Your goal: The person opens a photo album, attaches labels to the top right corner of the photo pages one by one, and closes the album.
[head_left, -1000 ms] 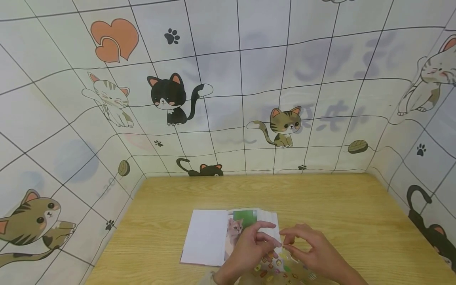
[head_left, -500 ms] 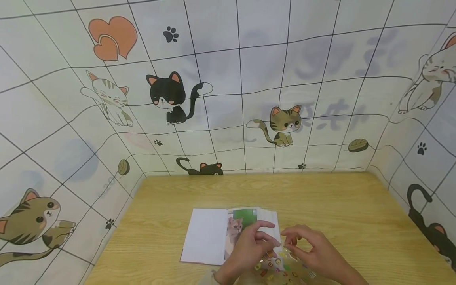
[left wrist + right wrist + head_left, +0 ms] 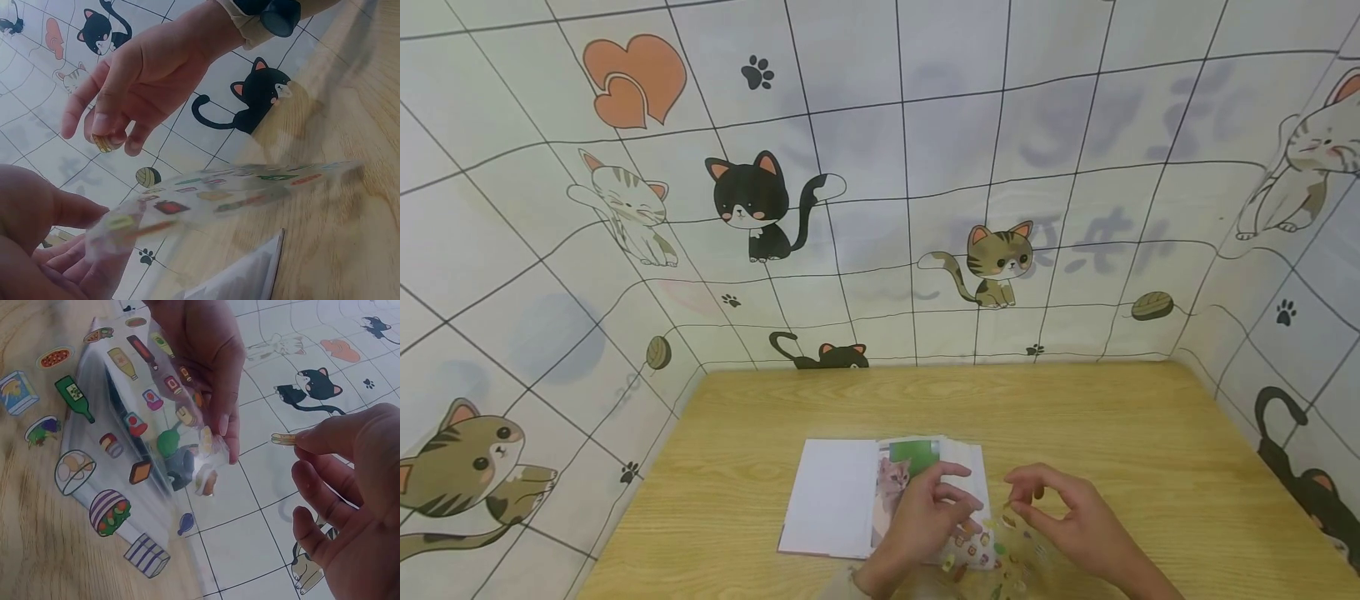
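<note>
My left hand [image 3: 925, 517] holds a clear sticker sheet [image 3: 152, 399] by its edge, between thumb and fingers. Small food pictures cover the sheet, among them a green bottle [image 3: 75, 399] and a striped bowl [image 3: 109, 512]. To the right, my right hand [image 3: 1071, 521] pinches a small yellowish sticker [image 3: 284, 438] between thumb and index finger, apart from the sheet. That sticker's exact picture is too small to tell. Below the hands lies an open book [image 3: 831, 496] with white pages and a kitten picture [image 3: 893, 479], partly hidden by my left hand.
The book rests on a wood-grain table [image 3: 1112, 425]. Behind and at both sides stand walls covered with a cat-patterned, gridded sheet [image 3: 880, 167].
My right hand has drawn away to the right from the left hand, with the small sticker now apart from the sheet. The sheet has shifted under the left hand; the book stays put.
</note>
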Tool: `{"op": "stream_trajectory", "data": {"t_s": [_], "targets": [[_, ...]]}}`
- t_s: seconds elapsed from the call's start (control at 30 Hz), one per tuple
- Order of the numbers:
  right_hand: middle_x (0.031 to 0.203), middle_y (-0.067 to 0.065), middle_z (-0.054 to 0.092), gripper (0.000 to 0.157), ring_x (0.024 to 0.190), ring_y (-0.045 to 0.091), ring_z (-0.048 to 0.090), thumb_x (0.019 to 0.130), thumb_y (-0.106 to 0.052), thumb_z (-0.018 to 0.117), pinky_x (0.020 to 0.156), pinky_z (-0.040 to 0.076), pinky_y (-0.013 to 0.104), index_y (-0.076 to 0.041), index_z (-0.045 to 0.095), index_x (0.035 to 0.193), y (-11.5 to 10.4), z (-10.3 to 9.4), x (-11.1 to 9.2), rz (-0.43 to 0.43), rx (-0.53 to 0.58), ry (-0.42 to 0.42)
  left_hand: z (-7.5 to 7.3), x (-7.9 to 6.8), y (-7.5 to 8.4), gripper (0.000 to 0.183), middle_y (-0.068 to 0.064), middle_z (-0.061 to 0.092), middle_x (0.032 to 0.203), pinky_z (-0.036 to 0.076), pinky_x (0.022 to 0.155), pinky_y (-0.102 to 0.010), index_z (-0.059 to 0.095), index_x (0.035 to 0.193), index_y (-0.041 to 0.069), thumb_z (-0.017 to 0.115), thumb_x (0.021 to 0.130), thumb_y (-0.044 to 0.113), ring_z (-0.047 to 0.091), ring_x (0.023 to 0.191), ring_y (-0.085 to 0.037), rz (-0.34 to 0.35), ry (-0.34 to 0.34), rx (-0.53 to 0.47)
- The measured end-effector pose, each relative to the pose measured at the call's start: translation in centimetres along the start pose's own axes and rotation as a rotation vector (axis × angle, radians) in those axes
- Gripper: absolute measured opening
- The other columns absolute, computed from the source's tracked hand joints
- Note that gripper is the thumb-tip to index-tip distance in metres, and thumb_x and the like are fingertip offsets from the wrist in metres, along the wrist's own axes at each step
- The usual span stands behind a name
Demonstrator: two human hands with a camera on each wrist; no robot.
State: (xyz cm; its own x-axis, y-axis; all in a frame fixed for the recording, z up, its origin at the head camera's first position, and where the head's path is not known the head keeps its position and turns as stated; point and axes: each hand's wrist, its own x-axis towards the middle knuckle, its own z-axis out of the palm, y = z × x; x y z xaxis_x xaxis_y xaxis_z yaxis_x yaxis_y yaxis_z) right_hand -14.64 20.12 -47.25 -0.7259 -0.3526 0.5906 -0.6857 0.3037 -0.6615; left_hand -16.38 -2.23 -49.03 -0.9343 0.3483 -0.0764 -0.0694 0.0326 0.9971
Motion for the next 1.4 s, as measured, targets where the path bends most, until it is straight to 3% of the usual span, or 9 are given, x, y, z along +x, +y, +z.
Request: {"op": "stream_trajectory", "data": {"t_s": [0.33,0.77,0.97,1.4], "targets": [[0.084,-0.010,0.068,0.043,0.075,0.008,0.061,0.081,0.010,0.074,0.072,0.048,0.024,-0.017,0.067,0.113,0.4,-0.5,-0.3,0.067,0.001,0.019,0.5,0.8,-0.6,0.033,-0.017,0.073,0.097,0.060,0.062,-0.032,0.060,0.122,0.010,0.068,0.090,0.008,0.074,0.071,-0.023,-0.045,0.044,-0.054],[0.085,-0.003,0.068,0.038,0.074,0.009,0.059,0.084,0.010,0.071,0.068,0.048,0.023,-0.016,0.067,0.111,0.6,-0.9,-0.5,0.111,0.036,0.031,2.0,1.8,-1.2,0.044,-0.019,0.072,0.099,0.061,0.063,-0.033,0.055,0.130,0.004,0.067,0.088,-0.003,0.074,0.075,-0.025,-0.029,0.083,-0.082],[0.086,0.001,0.068,0.036,0.075,0.011,0.061,0.085,0.012,0.068,0.069,0.050,0.023,-0.013,0.066,0.111,0.6,-1.2,-0.6,0.126,0.087,0.039,2.7,2.1,-1.5,0.051,-0.020,0.072,0.099,0.060,0.063,-0.029,0.051,0.135,0.002,0.065,0.087,-0.006,0.073,0.077,-0.026,0.010,0.086,-0.057],[0.091,0.004,0.068,0.029,0.078,0.014,0.061,0.089,0.011,0.064,0.072,0.052,0.024,-0.010,0.065,0.109,0.7,-1.5,-0.8,0.182,0.165,0.035,4.0,2.2,-2.6,0.059,-0.009,0.067,0.107,0.057,0.069,-0.025,0.047,0.140,0.008,0.068,0.085,0.001,0.069,0.087,-0.013,-0.019,0.036,0.068]]}}
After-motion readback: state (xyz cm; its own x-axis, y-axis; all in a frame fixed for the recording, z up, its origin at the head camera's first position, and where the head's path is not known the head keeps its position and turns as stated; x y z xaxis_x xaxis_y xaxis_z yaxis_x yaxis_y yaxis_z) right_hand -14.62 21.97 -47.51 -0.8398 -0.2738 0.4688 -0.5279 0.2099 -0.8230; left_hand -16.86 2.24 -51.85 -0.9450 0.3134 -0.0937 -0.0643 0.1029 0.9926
